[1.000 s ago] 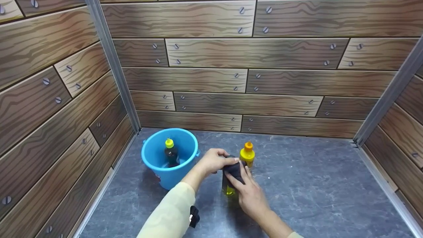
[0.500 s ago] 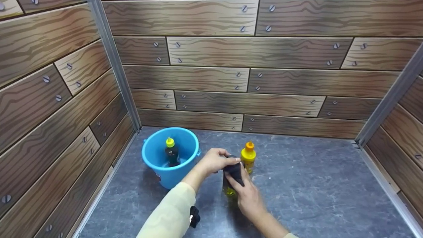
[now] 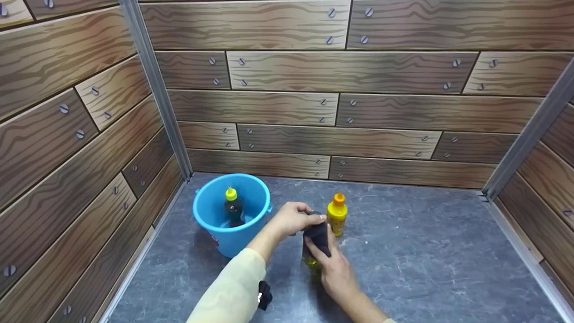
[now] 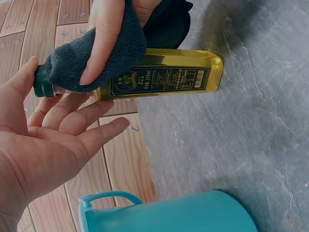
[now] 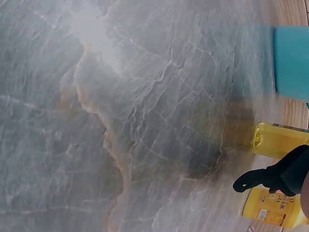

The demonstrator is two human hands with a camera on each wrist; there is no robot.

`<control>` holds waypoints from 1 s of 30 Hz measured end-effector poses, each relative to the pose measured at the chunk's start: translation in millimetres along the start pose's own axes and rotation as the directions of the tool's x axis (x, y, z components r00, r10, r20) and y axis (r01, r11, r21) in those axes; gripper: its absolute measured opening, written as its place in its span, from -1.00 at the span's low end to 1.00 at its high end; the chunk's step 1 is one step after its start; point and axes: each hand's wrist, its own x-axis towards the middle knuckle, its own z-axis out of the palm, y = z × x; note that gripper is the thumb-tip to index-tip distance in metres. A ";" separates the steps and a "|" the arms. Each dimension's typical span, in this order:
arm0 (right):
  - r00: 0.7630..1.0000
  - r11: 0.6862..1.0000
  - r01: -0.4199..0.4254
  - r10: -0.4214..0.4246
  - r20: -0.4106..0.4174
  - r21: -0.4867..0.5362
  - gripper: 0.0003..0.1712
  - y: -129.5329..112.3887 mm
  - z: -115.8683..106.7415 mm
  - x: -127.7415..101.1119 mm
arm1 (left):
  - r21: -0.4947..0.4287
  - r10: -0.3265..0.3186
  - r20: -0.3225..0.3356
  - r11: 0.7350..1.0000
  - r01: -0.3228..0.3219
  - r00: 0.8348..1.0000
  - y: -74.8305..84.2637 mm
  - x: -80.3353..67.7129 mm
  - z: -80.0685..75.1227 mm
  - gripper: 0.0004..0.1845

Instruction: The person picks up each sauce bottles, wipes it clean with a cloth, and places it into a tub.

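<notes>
Right hand (image 3: 335,273) presses a dark fleece cloth (image 4: 96,53) against the oil bottle (image 4: 159,79), fingers curled over the fabric. Left hand (image 3: 292,218) steadies the bottle's green cap (image 4: 42,82), thumb and fingers loosely around it. Bottle stands on the grey stone-look floor (image 3: 426,260), just beside a yellow squeeze bottle (image 3: 337,214). Blue bucket (image 3: 215,237) nearby holds a dark bottle (image 3: 233,208).

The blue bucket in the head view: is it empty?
No. A dark bottle with a yellow-green cap stands inside the blue bucket, upright near its middle.
</notes>
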 end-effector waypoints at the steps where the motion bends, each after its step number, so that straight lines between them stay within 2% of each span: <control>1: 1.000 1.000 -0.005 0.005 0.005 0.000 0.00 -0.4 0.1 -0.9 | 0.004 0.001 0.002 1.000 -0.001 1.000 -0.3 0.2 -0.2 -0.66; 13: 1.000 1.000 -0.015 0.015 0.006 0.007 -0.06 -1.2 4.0 -8.4 | 0.008 -0.013 0.005 1.000 0.013 1.000 -0.1 1.1 -0.7 -0.65; 20: 0.997 0.999 -0.039 0.038 0.070 0.013 -0.11 1.0 4.9 -14.6 | 0.018 -0.020 0.005 1.000 0.019 1.000 0.0 1.9 -0.8 -0.63; 30: 0.987 0.996 -0.060 0.069 0.148 -0.068 -0.11 0.6 6.8 -23.7 | 0.008 -0.016 -0.008 1.000 0.016 1.000 -0.5 1.2 0.2 -0.59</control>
